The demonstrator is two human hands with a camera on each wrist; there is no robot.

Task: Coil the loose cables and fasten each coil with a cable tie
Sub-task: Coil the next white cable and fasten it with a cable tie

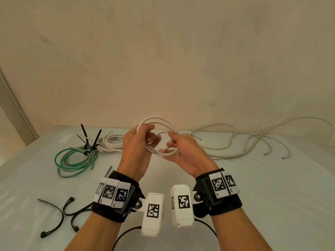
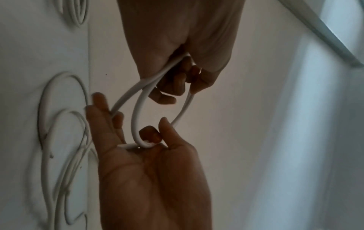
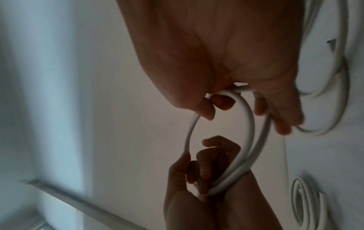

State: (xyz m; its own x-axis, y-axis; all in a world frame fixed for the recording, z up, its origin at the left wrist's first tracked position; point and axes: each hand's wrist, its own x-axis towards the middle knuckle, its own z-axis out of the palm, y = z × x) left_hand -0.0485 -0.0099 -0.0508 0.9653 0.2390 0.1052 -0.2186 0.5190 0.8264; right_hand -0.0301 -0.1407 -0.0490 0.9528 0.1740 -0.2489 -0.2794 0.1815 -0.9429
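Holding a white cable coil (image 1: 159,136) above the counter (image 1: 235,187), left hand (image 1: 137,147) pinches one side, right hand (image 1: 183,151) curls round the other; light, springy, best gripped where loops cross.

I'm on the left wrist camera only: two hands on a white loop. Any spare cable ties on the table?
Observer: Yes. The head view shows several loose black cable ties on the table, beside the left forearm.
Operator: Any coil finished?
Observer: A green and grey coil lies at far left, fastened with a black tie.
Operator: Is the held one tied?
Observer: The head view shows the whole white coil held by the left hand and right hand. No tie shows on it.
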